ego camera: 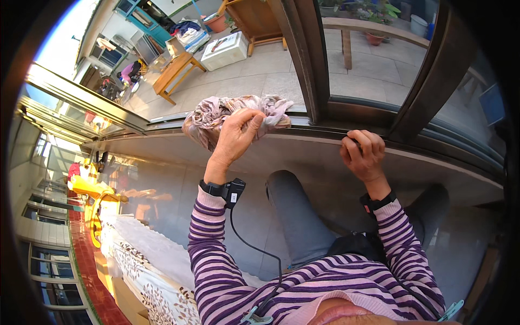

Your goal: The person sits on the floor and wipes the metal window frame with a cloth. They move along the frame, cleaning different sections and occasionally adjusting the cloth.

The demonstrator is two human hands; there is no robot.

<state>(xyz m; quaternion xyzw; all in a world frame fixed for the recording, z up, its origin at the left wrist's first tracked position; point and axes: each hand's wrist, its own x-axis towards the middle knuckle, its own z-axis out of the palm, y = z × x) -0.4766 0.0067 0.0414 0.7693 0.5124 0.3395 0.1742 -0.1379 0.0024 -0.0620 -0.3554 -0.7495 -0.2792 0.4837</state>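
Observation:
A crumpled pinkish-grey patterned cloth (pixel 207 122) lies bunched over the metal track (pixel 298 121) of a sliding window, partly draped over the sill's inner side. My left hand (pixel 237 136) grips it from above, thumb and bent fingers pressed into the folds. The track beneath the cloth is hidden. Farther right, my right hand (pixel 364 152) has its fingers curled over the edge of the window sill (pixel 321 139), below the dark window frame (pixel 357 113). I see no loose object in that hand, though its palm is hidden.
Outside the opening are a wooden bench (pixel 178 77), a white foam box (pixel 225 50) and a bent-over person (pixel 130 73). Behind the glass at right stands a potted plant (pixel 374 38). A patterned white cover (pixel 142 252) lies at lower left. A cable (pixel 260 252) hangs from my left wrist.

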